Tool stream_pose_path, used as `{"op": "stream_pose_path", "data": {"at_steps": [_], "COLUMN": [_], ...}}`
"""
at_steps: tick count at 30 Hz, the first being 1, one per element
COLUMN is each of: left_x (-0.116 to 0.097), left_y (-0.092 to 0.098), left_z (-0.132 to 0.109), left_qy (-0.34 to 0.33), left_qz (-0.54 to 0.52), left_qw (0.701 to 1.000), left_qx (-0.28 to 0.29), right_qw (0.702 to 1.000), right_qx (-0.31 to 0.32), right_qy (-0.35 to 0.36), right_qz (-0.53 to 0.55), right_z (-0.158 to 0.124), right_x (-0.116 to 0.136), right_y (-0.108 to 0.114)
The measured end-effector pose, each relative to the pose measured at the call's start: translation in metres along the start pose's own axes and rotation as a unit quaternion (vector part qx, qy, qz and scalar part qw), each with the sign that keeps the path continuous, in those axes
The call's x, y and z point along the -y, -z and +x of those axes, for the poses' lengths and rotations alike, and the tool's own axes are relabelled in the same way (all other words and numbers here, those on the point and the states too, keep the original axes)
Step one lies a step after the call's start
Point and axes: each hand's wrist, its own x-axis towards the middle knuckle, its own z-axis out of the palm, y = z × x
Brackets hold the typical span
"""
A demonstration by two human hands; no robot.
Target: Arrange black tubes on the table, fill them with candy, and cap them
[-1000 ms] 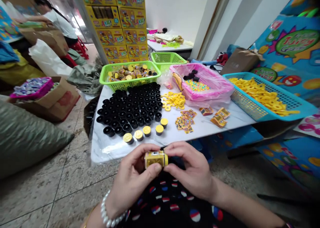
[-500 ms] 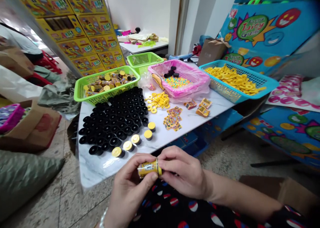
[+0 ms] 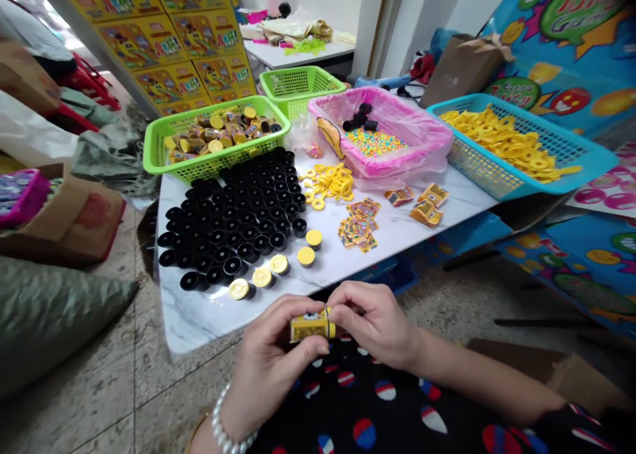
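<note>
A small cylindrical container (image 3: 309, 327) with a yellow printed label and a yellow cap lies sideways between my hands, above my lap. My left hand (image 3: 278, 354) is wrapped round its body, thumb along the near side. My right hand (image 3: 372, 321) pinches the capped end with thumb and fingers. Beyond my hands on the table, several black cups with yellow caps (image 3: 263, 278) stand in a row. Behind them many open black cups (image 3: 233, 235) are packed close together. Loose yellow rings (image 3: 330, 183) and a pile of printed labels (image 3: 360, 225) lie to their right.
A green basket (image 3: 183, 172) of capped containers stands at the back left. A pink lined basket (image 3: 382, 169) holds coloured candy beads and black pieces. A blue basket (image 3: 497, 182) with yellow plastic parts is at the right. Folded packets (image 3: 427, 205) lie before it. Yellow cartons (image 3: 189, 36) are stacked behind.
The container has turned slightly and more of its label shows. My right fingers have shifted at the capped end. The view has tilted downward, so the table appears higher.
</note>
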Motion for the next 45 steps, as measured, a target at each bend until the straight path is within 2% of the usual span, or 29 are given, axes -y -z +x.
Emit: {"op": "stream_pose_path", "data": {"at_steps": [2,4,7,10,12,14,17,21,22,23,26,28,29,30,32,34,36,42,45], "left_x": [0.002,0.005,0.009,0.011,0.01,0.008,0.006,0.009,0.01,0.01,0.008,0.006,0.005,0.005,0.005,0.007,0.011,0.015,0.014], "left_y": [0.0,-0.001,-0.001,-0.002,-0.003,-0.004,-0.006,-0.008,-0.008,-0.008,-0.008,-0.01,-0.011,-0.013,-0.015,-0.017,-0.015,-0.004,-0.004], "left_z": [0.0,0.002,0.006,0.01,0.011,0.011,0.01,0.007,0.006,0.006,0.007,0.009,0.01,0.011,0.01,0.007,0.004,0.001,0.0], "left_qy": [0.037,0.112,0.203,0.22,0.21,0.192,0.15,0.061,0.054,0.061,0.139,0.185,0.194,0.195,0.183,0.157,0.124,0.007,0.056], "left_qz": [-0.029,-0.11,-0.235,-0.282,-0.291,-0.276,-0.211,-0.1,-0.089,-0.094,-0.165,-0.203,-0.209,-0.207,-0.19,-0.157,-0.121,0.014,0.011], "left_qw": [0.999,0.988,0.951,0.933,0.933,0.942,0.966,0.992,0.994,0.993,0.976,0.961,0.958,0.958,0.964,0.974,0.984,0.999,0.998], "left_qx": [0.007,0.012,0.011,0.029,0.035,0.015,-0.026,-0.045,-0.046,-0.045,-0.032,-0.024,-0.025,-0.029,-0.037,-0.045,-0.048,-0.031,-0.029], "right_qw": [0.999,0.999,0.993,0.969,0.962,0.96,0.968,0.997,0.998,0.997,0.973,0.964,0.973,0.987,0.999,0.974,0.955,0.978,0.998], "right_qx": [0.019,0.032,0.017,-0.003,-0.019,-0.033,-0.044,-0.032,-0.029,-0.032,-0.058,-0.061,-0.055,-0.042,-0.006,0.019,0.017,0.03,0.016], "right_qy": [-0.043,-0.039,0.096,0.207,0.224,0.226,0.2,0.056,0.045,0.061,0.188,0.22,0.194,0.138,-0.024,-0.16,-0.203,-0.139,-0.014], "right_qz": [-0.006,-0.012,-0.067,-0.133,-0.155,-0.162,-0.143,-0.034,-0.025,-0.033,-0.119,-0.136,-0.115,-0.074,0.048,0.16,0.216,0.155,0.065], "right_z": [0.002,0.003,0.003,0.005,0.006,0.007,0.005,-0.001,-0.002,-0.002,-0.002,0.0,0.001,0.001,0.002,0.001,0.0,-0.005,-0.005], "right_x": [0.0,0.0,0.002,0.001,-0.002,-0.004,-0.006,-0.005,-0.005,-0.005,-0.006,-0.008,-0.008,-0.009,-0.009,-0.009,-0.009,-0.013,-0.016], "right_y": [0.001,0.003,0.006,0.006,0.005,0.003,0.0,-0.004,-0.005,-0.005,-0.004,-0.005,-0.005,-0.006,-0.008,-0.01,-0.009,-0.005,-0.004]}}
